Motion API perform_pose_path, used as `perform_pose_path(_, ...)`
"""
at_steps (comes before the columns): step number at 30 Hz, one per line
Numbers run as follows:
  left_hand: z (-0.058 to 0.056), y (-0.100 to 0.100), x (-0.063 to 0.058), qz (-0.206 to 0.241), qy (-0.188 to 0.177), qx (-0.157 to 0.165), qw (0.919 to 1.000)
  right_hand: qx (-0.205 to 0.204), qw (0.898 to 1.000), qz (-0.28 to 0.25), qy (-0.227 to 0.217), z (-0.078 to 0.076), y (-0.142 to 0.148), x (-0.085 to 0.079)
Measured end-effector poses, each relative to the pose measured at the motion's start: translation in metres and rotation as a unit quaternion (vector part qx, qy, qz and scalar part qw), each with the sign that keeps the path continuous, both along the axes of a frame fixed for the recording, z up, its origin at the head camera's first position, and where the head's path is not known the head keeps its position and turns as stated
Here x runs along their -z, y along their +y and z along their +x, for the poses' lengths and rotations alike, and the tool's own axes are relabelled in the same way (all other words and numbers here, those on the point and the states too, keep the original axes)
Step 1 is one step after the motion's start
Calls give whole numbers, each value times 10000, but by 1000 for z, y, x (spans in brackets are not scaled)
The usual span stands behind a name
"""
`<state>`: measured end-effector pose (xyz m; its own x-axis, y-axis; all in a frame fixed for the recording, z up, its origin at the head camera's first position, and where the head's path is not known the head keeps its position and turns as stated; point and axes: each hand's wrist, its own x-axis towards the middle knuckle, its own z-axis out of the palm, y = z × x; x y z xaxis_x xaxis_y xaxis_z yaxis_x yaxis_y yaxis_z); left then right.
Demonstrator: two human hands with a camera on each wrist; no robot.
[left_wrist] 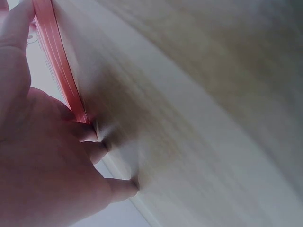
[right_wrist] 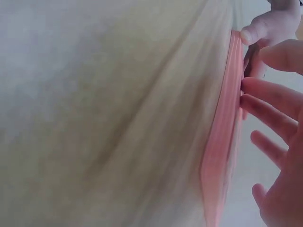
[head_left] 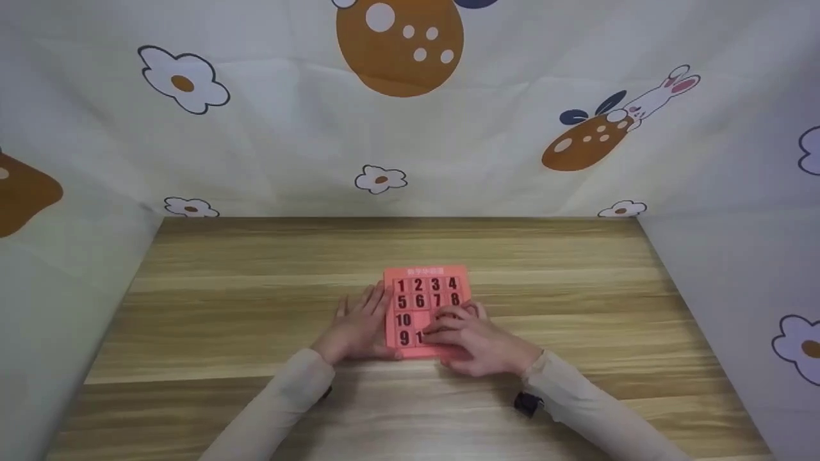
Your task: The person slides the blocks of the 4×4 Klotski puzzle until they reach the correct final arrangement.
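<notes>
A pink-red number slide puzzle [head_left: 427, 271] lies flat on the wooden table in the head view. Its top rows read 1 to 8; below, 10, 9 and a partly covered tile starting with 1 show. A gap shows right of the 10. My left hand [head_left: 362, 330] rests along the puzzle's left side, fingers spread and thumb at the near edge. In the left wrist view its fingertips [left_wrist: 124, 189] touch the table. Over the lower right tiles is my right hand [head_left: 477, 339], two fingertips [right_wrist: 251, 87] touching the top face; it hides the tiles beneath.
The wood-grain table [head_left: 256, 269] extends around the puzzle. A pale curtain [head_left: 275, 128] printed with flowers and rabbits stands behind and at both sides. A dark wrist device [head_left: 527, 404] sits under the right sleeve.
</notes>
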<state>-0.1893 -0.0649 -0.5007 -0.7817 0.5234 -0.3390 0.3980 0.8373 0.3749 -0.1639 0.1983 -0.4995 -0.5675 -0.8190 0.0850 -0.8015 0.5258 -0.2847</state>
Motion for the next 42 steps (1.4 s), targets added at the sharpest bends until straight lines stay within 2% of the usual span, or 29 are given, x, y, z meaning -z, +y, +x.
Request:
perform_pose_path(5, 0, -2, 0, 23, -5, -19, 10000, 152, 9998, 73, -42, -4, -13, 0)
perform_pose_path(10, 0, -2, 0, 18, 8, 8, 10000, 254, 9985, 445, -212, -10, -27, 1)
perform_pose_path(19, 0, -1, 0, -49, 89, 23, 9999, 387, 9982, 457, -72, -7, -13, -3)
perform_pose_path(26, 2, 1, 0, 127, 12, -17, 9999, 428, 9984, 270, 253, -8, -9, -8)
perform_pose_path(34, 1, 1, 1, 113, 10, -24, 9999, -74, 9995, 291, 53, 0, -15, -5)
perform_pose_path(42, 0, 0, 2, 130, -39, -71, 9999, 583, 9966, 505, 273, -1, -20, -2)
